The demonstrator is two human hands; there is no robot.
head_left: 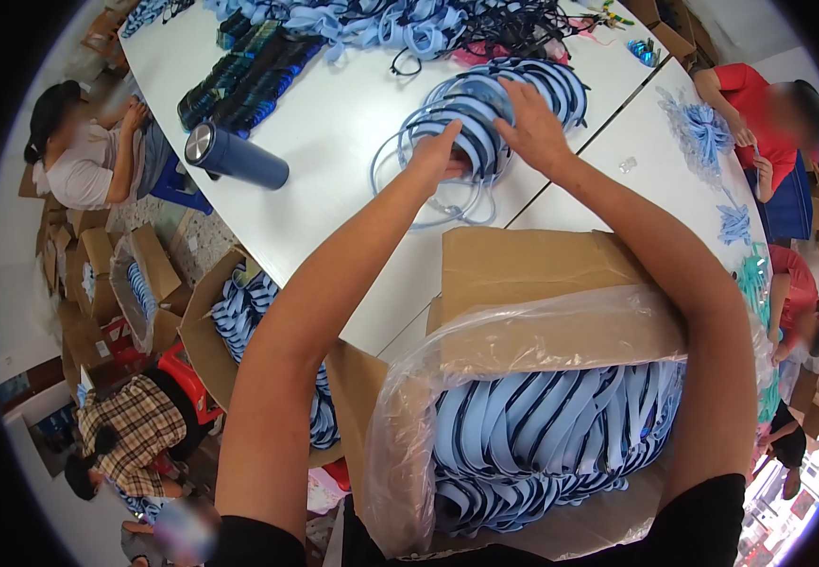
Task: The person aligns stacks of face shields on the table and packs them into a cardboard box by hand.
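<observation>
On the white table lies a stack of light-blue and black curved bands with thin light-blue cords looping out at its left. My left hand grips the near left end, its thumb on top and its other fingers partly hidden. My right hand holds the stack from the right, its fingers laid over the bands and its thumb apart. In front of my body, an open cardboard box lined with clear plastic holds packed rows of similar blue and black bands.
A dark blue bottle stands to the left, near stacks of dark shiny pieces. Light-blue straps and black cords are heaped at the back. Another filled box sits at left. People sit on both sides.
</observation>
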